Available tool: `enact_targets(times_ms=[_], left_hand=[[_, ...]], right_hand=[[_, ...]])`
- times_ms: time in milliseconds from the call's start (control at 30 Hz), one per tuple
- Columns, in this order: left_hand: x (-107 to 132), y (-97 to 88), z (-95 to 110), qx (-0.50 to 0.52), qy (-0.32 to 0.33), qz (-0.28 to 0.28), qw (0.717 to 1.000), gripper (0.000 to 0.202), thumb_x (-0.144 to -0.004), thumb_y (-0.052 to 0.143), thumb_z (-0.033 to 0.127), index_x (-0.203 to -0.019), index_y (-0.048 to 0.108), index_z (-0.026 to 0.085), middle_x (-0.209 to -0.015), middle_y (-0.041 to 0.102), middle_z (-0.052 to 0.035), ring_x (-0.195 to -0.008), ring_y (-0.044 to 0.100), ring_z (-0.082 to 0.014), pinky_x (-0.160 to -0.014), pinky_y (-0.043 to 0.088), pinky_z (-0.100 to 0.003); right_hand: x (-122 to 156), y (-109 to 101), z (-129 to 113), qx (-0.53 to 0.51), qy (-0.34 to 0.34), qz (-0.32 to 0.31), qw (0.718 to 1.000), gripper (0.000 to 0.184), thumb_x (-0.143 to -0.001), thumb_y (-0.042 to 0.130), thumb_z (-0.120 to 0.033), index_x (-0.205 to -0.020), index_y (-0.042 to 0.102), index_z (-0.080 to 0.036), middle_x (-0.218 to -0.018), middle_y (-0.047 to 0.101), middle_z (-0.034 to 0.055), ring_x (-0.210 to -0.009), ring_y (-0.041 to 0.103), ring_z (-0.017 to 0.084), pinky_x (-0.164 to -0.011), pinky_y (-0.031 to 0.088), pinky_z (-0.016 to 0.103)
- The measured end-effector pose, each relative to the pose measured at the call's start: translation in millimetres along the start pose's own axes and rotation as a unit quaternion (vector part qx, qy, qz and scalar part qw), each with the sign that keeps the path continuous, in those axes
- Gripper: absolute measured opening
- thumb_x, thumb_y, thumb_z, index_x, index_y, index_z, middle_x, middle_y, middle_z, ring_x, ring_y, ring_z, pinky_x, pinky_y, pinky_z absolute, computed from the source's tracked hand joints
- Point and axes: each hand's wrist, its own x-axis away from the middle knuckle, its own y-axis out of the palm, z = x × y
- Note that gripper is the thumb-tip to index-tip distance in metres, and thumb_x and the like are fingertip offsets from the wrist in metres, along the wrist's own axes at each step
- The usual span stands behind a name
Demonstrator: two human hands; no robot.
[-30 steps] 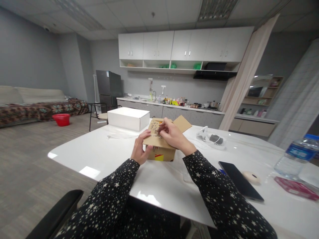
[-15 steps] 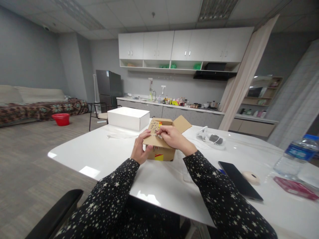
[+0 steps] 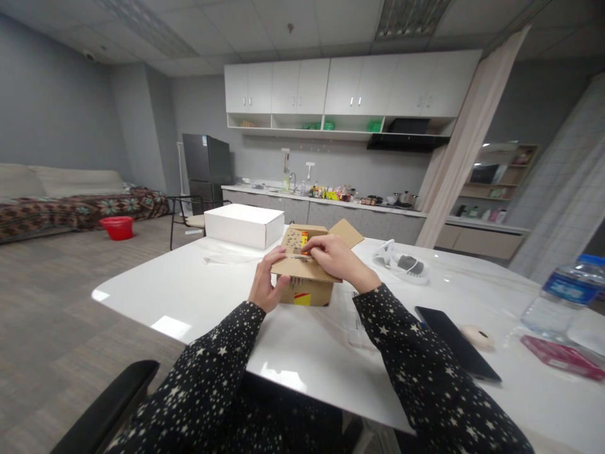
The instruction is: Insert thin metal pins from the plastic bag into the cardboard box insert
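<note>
A small brown cardboard box [image 3: 312, 294] with a red and yellow mark stands on the white table in front of me. Many small metal pieces, perhaps screws or nails, stick through its top flap [image 3: 278, 268], their shanks showing below the front edge. My left hand [image 3: 268, 279] grips the flap's left side, fingers on top and thumb at the front. Over the flap's right half, my right hand [image 3: 335, 258] is closed, its fingertips down at the row of metal pieces. What those fingertips pinch, if anything, is too small to make out.
Behind the box is a white box [image 3: 243, 226]. To the right lie a white cable bundle [image 3: 410, 266], a black phone [image 3: 456, 343], a beige rounded object [image 3: 476, 337], a red packet [image 3: 562, 357] and a water bottle [image 3: 560, 296]. Clear plastic [image 3: 360, 328] lies near my right sleeve.
My right hand has shifted slightly to the right along the flap, uncovering more of the metal pieces. My left hand keeps its place on the box.
</note>
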Motion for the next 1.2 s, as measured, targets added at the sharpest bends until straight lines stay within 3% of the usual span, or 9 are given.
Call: enact_targets(times_ms=[600,800,967,1067,1200], left_hand=[[-1.9,2.4,3.8,0.007,0.005,0.003,1.000,0.041,-0.095,0.049,0.047,-0.127,0.050,0.022,-0.136,0.055,-0.0154,-0.134,0.049,-0.0305,-0.111,0.040,-0.054],[-3.0,1.2,4.8,-0.001,0.005,-0.001,1.000,0.042,-0.095,0.048,0.047,-0.128,0.049,0.022,-0.136,0.055,-0.0165,-0.134,0.048,-0.0315,-0.110,0.040,-0.055],[-1.6,2.5,3.3,0.009,0.000,-0.003,1.000,0.042,-0.095,0.048,0.049,-0.128,0.049,0.022,-0.137,0.054,-0.0163,-0.135,0.048,-0.0316,-0.109,0.041,-0.055],[-1.8,5.9,3.1,0.010,-0.007,0.000,1.000,0.044,-0.094,0.048,0.052,-0.127,0.050,0.022,-0.137,0.054,-0.0163,-0.134,0.048,-0.0311,-0.110,0.041,-0.055],[-3.7,11.9,4.3,0.006,-0.003,0.001,1.000,0.045,-0.095,0.046,0.053,-0.127,0.050,0.021,-0.137,0.054,-0.0164,-0.134,0.049,-0.0311,-0.109,0.041,-0.055]], right_hand=[[5.1,-8.8,2.3,0.063,-0.024,-0.060,0.996,0.034,-0.083,0.050,-0.010,-0.093,0.080,-0.020,-0.102,0.076,0.0064,-0.094,0.068,0.023,-0.091,0.050,0.036],[8.9,-30.4,4.9,0.000,-0.025,0.012,1.000,0.030,-0.087,0.051,-0.013,-0.101,0.076,-0.020,-0.104,0.075,0.0060,-0.093,0.067,0.020,-0.087,0.052,0.036],[33.7,-65.4,21.5,-0.056,0.043,0.065,0.995,0.019,-0.087,0.063,-0.032,-0.090,0.076,-0.018,-0.091,0.076,0.0072,-0.087,0.068,0.022,-0.085,0.054,0.040],[57.6,-77.3,38.2,-0.234,0.130,0.064,0.962,0.029,-0.086,0.066,-0.044,-0.092,0.076,-0.017,-0.095,0.076,0.0107,-0.088,0.070,0.024,-0.089,0.054,0.043],[91.8,-82.9,58.0,-0.446,0.228,0.072,0.862,0.033,-0.090,0.060,-0.045,-0.092,0.075,-0.016,-0.103,0.075,0.0147,-0.097,0.071,0.026,-0.098,0.052,0.044]])
